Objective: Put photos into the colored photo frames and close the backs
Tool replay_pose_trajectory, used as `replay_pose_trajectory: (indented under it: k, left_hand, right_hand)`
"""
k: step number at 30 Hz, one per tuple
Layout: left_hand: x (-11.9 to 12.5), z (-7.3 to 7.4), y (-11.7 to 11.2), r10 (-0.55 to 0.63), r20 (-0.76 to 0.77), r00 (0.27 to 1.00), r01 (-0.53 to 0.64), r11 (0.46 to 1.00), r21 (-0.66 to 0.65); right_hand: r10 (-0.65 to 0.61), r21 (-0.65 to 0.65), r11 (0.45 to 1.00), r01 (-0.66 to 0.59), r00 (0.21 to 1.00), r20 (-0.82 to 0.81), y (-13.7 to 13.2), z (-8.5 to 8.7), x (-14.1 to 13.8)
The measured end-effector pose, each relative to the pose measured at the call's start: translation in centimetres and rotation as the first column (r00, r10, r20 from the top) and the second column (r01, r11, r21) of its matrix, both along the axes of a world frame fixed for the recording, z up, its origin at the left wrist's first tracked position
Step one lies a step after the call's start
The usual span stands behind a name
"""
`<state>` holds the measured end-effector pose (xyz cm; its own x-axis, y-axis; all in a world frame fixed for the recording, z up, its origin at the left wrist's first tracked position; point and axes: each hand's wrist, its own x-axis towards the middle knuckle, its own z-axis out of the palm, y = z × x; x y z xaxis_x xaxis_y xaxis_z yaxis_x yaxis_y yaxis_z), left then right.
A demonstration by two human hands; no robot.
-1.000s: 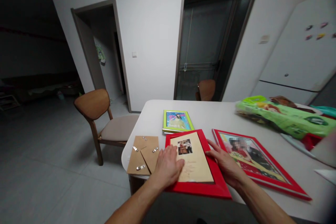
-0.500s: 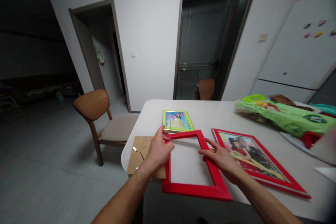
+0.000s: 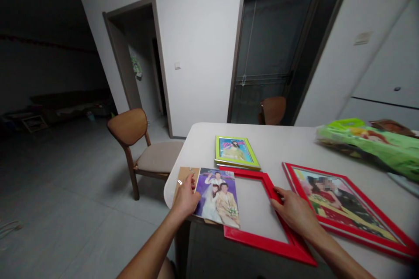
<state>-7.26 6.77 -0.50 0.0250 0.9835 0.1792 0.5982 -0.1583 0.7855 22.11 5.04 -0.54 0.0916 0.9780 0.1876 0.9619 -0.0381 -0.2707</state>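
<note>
A wedding photo [image 3: 218,202] with a purple background is pinched at its left edge by my left hand [image 3: 186,198]. It lies over the left side of a red picture frame [image 3: 262,244] and covers part of a brown backing board [image 3: 183,175] with small metal clips. My right hand [image 3: 293,211] grips the right bar of that red frame, thumb on top. The frame's opening shows a pale surface, and its near edge overhangs the table edge. Right of it lies a larger red frame [image 3: 347,209] with a picture in it.
A lime-green framed picture [image 3: 234,150] lies behind the red frame on the white table [image 3: 278,139]. Green packaging [image 3: 369,144] takes up the far right. One wooden chair [image 3: 131,128] stands to the left, another chair [image 3: 274,110] beyond the table.
My left hand has left the frame's upper left corner and moved left and down, now with the wedding photo, which did not show before. The view has turned left.
</note>
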Motion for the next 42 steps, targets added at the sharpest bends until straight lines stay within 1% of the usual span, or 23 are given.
replay_pose_trajectory:
  k: [2,4,5,7,8,10,12,13,15,17,19,21,23,25,27,30,32,34,36,37,39,40,42]
  left_hand:
    - [0.4,0.4,-0.7,-0.038,-0.09,0.995,0.043,0.997,0.057]
    - [1.0,0.8,-1.3,-0.07,-0.176,0.982,0.09,0.99,0.11]
    - [1.4,1.0,-1.6,-0.085,-0.205,0.975,0.113,0.985,0.129]
    - [2.2,1.2,-2.0,-0.108,-0.294,0.95,0.161,0.973,0.163]
    - [2.5,1.2,-2.1,-0.106,-0.365,0.925,0.183,0.966,0.184]
    - [3.0,1.2,-2.2,-0.079,-0.527,0.846,0.228,0.947,0.225]
    - [3.4,1.0,-2.1,-0.039,-0.643,0.765,0.26,0.932,0.253]
    - [3.4,1.0,-2.1,-0.03,-0.664,0.748,0.268,0.928,0.26]
    - [3.5,1.0,-2.1,-0.033,-0.669,0.742,0.28,0.923,0.264]
    - [3.7,1.4,-2.4,-0.063,-0.64,0.766,0.288,0.924,0.253]
    - [3.9,2.2,-2.9,-0.122,-0.566,0.816,0.285,0.935,0.211]
    - [4.3,3.1,-3.5,-0.195,-0.452,0.871,0.281,0.951,0.13]
    - [4.8,4.2,-4.1,-0.24,-0.342,0.908,0.275,0.96,0.057]
    - [5.4,5.2,-4.6,-0.239,-0.289,0.927,0.262,0.964,0.04]
    - [5.9,6.2,-4.9,-0.198,-0.282,0.939,0.234,0.967,0.098]
    - [6.0,7.8,-4.9,-0.125,-0.239,0.963,0.184,0.952,0.246]
    - [5.6,8.7,-4.7,-0.08,-0.124,0.989,0.114,0.948,0.298]
    - [5.1,9.3,-4.5,-0.061,0.062,0.996,0.04,0.957,0.287]
    - [4.9,9.3,-4.3,-0.096,0.279,0.955,0.027,0.97,0.242]
    - [5.0,9.1,-4.3,-0.13,0.39,0.912,0.044,0.974,0.221]
    - [5.6,8.3,-4.3,-0.194,0.582,0.79,0.111,0.978,0.175]
    - [6.1,7.8,-4.3,-0.21,0.652,0.729,0.15,0.978,0.147]
    - [7.2,6.5,-4.3,-0.214,0.736,0.642,0.228,0.97,0.083]
  right_hand:
    - [0.02,0.092,0.996,-0.021,1.0,0.01,-0.1,0.2,-0.3]
    - [0.047,0.18,0.983,-0.04,0.998,-0.034,-0.3,0.5,-1.2]
    - [0.061,0.192,0.981,-0.04,0.993,-0.103,-0.4,0.6,-1.9]
    - [0.079,0.115,0.993,-0.042,0.936,-0.343,-0.5,0.8,-3.5]
    - [0.066,0.038,0.998,-0.054,0.869,-0.49,-0.6,0.8,-4.5]
    - [-0.019,-0.113,0.989,-0.098,0.67,-0.742,-0.5,0.8,-6.3]
    - [-0.13,-0.212,0.967,-0.142,0.441,-0.888,-0.3,0.9,-7.7]
    - [-0.172,-0.239,0.957,-0.163,0.343,-0.923,-0.2,1.0,-8.3]
    - [-0.212,-0.258,0.941,-0.219,0.212,-0.954,0.1,1.4,-9.0]
    - [-0.218,-0.256,0.928,-0.269,0.163,-0.962,0.3,1.7,-9.4]
    - [-0.213,-0.246,0.928,-0.28,0.144,-0.966,0.4,2.1,-9.8]
    - [-0.184,-0.209,0.943,-0.261,0.114,-0.976,0.4,2.7,-10.1]
    - [-0.125,-0.142,0.963,-0.227,0.086,-0.988,0.2,3.7,-10.6]
    - [-0.042,-0.057,0.982,-0.179,0.088,-0.995,-0.3,5.3,-11.1]
    - [0.052,0.032,0.989,-0.147,0.13,-0.99,-1.0,7.2,-11.8]
    - [0.223,0.185,0.964,-0.189,0.205,-0.953,-2.1,9.7,-13.0]
    - [0.333,0.275,0.929,-0.248,0.235,-0.913,-2.6,10.6,-13.5]
    - [0.392,0.316,0.901,-0.296,0.247,-0.886,-2.8,10.4,-13.5]
    - [0.381,0.308,0.913,-0.267,0.291,-0.878,-2.4,9.2,-12.8]
    - [0.346,0.288,0.934,-0.21,0.339,-0.875,-2.2,8.4,-12.1]
    - [0.218,0.22,0.974,-0.046,0.425,-0.879,-1.6,6.7,-10.5]
    - [0.14,0.157,0.988,0.006,0.42,-0.896,-1.4,5.9,-9.7]
    - [0.034,0.033,0.999,-0.008,0.335,-0.942,-1.3,4.7,-8.1]
